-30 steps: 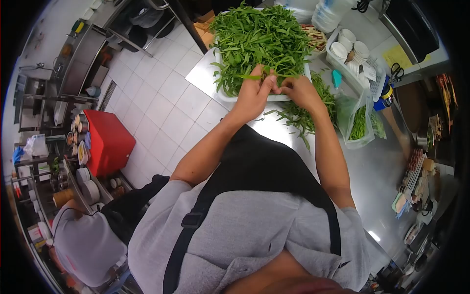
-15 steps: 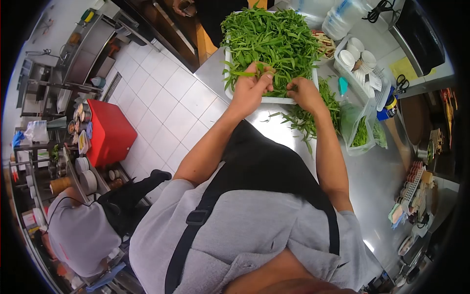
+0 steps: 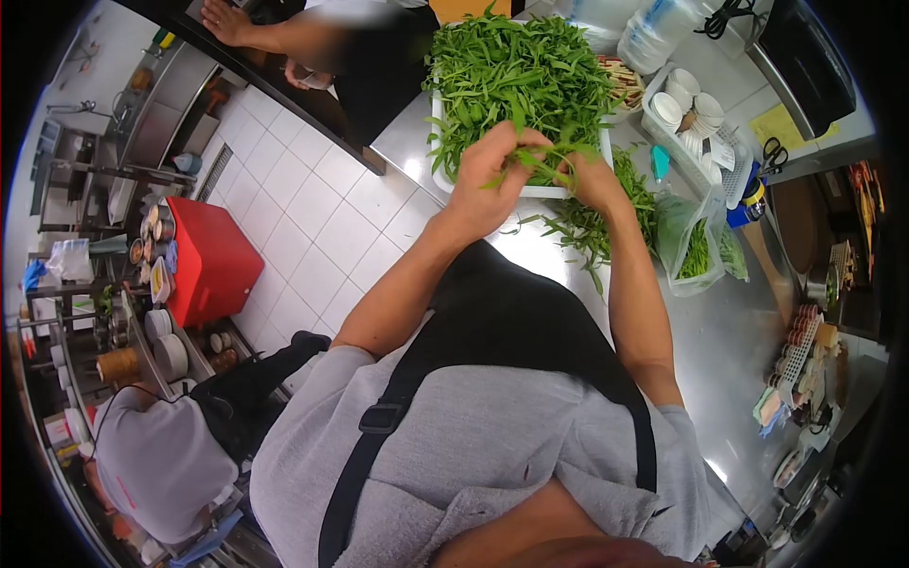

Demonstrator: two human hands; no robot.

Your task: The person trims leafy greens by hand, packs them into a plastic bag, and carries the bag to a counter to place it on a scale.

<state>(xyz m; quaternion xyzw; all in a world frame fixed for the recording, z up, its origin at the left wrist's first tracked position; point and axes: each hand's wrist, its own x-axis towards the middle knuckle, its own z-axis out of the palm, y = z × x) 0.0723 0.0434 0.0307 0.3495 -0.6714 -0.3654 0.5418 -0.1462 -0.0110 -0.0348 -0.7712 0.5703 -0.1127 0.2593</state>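
A white tray (image 3: 438, 142) on the steel counter is heaped with long-leaved greens (image 3: 521, 71). Over its near edge, my left hand (image 3: 490, 180) is closed, pinching a leafy green sprig (image 3: 544, 161). My right hand (image 3: 595, 180), just to the right, has its fingers closed on the other end of the sprig, which spans the gap between both hands. Under and beside my right wrist, a loose pile of stems and leaves (image 3: 632, 204) lies on the counter. Leaves partly hide the fingertips.
A plastic bag of green stems (image 3: 694, 251) lies right of the pile. Beyond are a basket of white cups (image 3: 680, 99), a teal object (image 3: 660, 163) and scissors (image 3: 775, 156). One person (image 3: 379, 66) stands across the counter; another (image 3: 166, 464) is behind left, near a red box (image 3: 210, 260).
My hands now have the sprig stretched between them. The right hand's fingers have moved in to it. The person across the counter has come further into view, an arm reaching left.
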